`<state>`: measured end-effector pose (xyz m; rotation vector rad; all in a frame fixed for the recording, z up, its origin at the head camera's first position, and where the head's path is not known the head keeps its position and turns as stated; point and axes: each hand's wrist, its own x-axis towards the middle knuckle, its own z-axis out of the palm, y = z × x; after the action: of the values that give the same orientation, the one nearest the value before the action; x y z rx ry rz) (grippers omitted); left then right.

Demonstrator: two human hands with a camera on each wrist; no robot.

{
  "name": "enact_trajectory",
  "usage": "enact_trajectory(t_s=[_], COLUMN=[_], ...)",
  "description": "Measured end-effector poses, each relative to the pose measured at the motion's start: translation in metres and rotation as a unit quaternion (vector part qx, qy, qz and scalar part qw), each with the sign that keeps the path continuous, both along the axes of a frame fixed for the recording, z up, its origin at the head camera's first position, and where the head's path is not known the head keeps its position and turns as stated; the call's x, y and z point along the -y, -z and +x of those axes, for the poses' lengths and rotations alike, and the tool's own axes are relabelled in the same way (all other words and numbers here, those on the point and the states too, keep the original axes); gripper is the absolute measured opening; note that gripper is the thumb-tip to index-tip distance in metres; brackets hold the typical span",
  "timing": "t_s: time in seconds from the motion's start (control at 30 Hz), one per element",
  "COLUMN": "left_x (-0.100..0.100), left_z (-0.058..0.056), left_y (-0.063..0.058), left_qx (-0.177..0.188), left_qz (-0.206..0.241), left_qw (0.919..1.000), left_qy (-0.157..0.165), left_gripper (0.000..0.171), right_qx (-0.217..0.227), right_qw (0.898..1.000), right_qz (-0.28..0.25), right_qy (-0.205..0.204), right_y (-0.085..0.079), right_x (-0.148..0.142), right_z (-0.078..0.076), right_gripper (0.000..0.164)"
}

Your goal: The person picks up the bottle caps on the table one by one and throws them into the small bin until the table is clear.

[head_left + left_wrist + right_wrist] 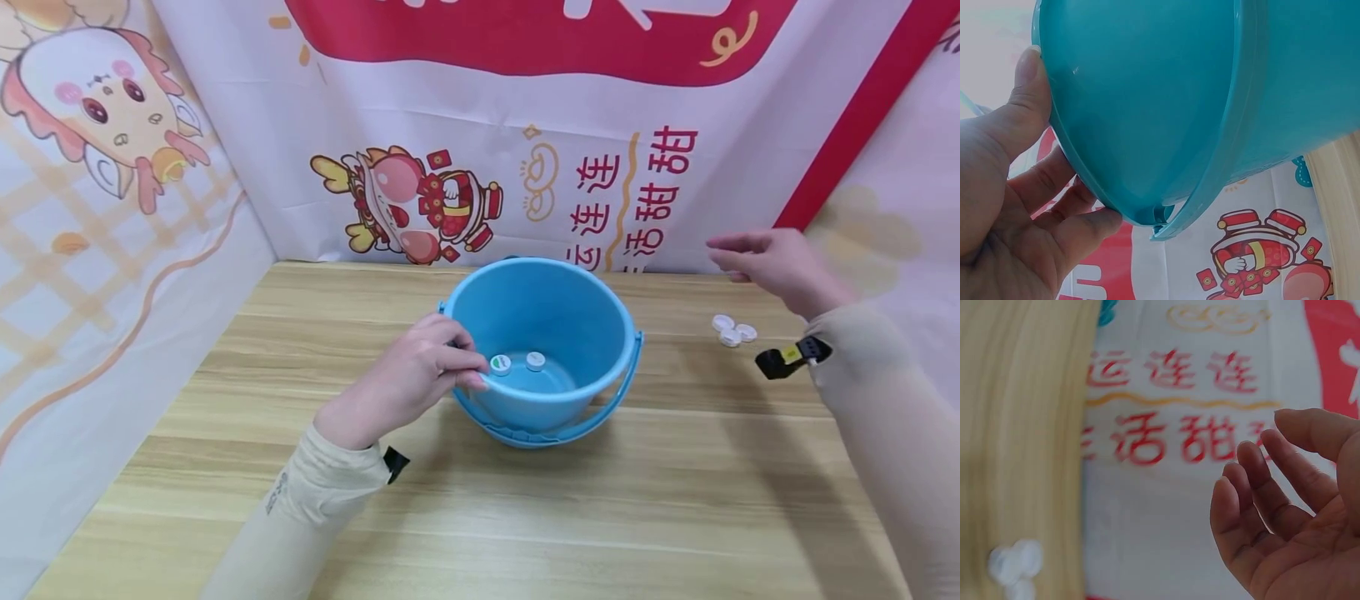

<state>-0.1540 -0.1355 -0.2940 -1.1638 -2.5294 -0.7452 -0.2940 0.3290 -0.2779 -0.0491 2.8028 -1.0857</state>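
Observation:
A blue plastic bucket (pixel 551 312) stands on the table, its handle folded down at the front. My left hand (pixel 408 375) pinches the bucket's rim at the near left, with the thumb on one side and fingers on the other, as the left wrist view shows. Inside, on the bottom, lie two small round white caps, one cap (pixel 500 364) with a green mark and another cap (pixel 535 361) beside it. Over the table's back right, my right hand (pixel 783 262) is raised with relaxed, slightly bent fingers and an empty palm. Three white caps (pixel 729 337) lie close together below it.
The wooden table (pixel 315 333) meets a printed white cloth (pixel 435 108) hanging along its back. Another printed cloth (pixel 150 275) borders the left side. A black strap device (pixel 791 357) is on the right wrist.

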Motion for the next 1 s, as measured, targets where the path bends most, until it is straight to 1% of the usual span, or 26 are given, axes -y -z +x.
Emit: enact_trajectory(t_s=[0.07, 0.13, 0.23, 0.33, 0.53, 0.67, 0.77, 0.87, 1.0], left_x=[0.0, 0.001, 0.001, 0.001, 0.002, 0.001, 0.0, -0.001, -0.002], left_z=[0.0, 0.001, 0.001, 0.002, 0.002, 0.001, 0.001, 0.001, 0.001], left_y=[0.0, 0.0, 0.0, 0.0, 0.0, -0.001, -0.002, -0.003, -0.003], left_qx=[0.002, 0.005, 0.009, 0.007, 0.003, 0.003, 0.007, 0.012, 0.015], left_qz=[0.002, 0.004, 0.006, 0.007, 0.008, 0.006, 0.005, 0.005, 0.002], left_qw=[1.0, 1.0, 0.9999, 0.9999, 1.0, 1.0, 1.0, 0.9999, 0.9999], left_qy=[-0.001, -0.002, -0.002, -0.003, -0.003, -0.004, -0.005, -0.003, -0.006], left_gripper=[0.023, 0.023, 0.024, 0.024, 0.024, 0.024, 0.024, 0.024, 0.025], right_qx=[0.011, 0.012, -0.01, -0.03, -0.034, -0.049, -0.051, -0.042, -0.018], right_qw=[1.0, 1.0, 0.999, 0.995, 0.987, 0.985, 0.984, 0.982, 0.982], right_qz=[0.002, 0.007, 0.049, 0.096, 0.152, 0.162, 0.168, 0.182, 0.185], right_qy=[0.004, 0.002, 0.0, -0.005, -0.031, -0.035, -0.031, -0.029, -0.031], right_y=[0.017, 0.033, 0.055, 0.076, 0.11, 0.125, 0.132, 0.138, 0.141], right_x=[-0.016, -0.029, -0.045, -0.057, -0.073, -0.078, -0.079, -0.082, -0.083], right_z=[-0.006, -0.011, -0.017, -0.024, -0.039, -0.047, -0.05, -0.053, -0.054], right_gripper=[0.079, 0.08, 0.078, 0.076, 0.065, 0.062, 0.061, 0.06, 0.062])
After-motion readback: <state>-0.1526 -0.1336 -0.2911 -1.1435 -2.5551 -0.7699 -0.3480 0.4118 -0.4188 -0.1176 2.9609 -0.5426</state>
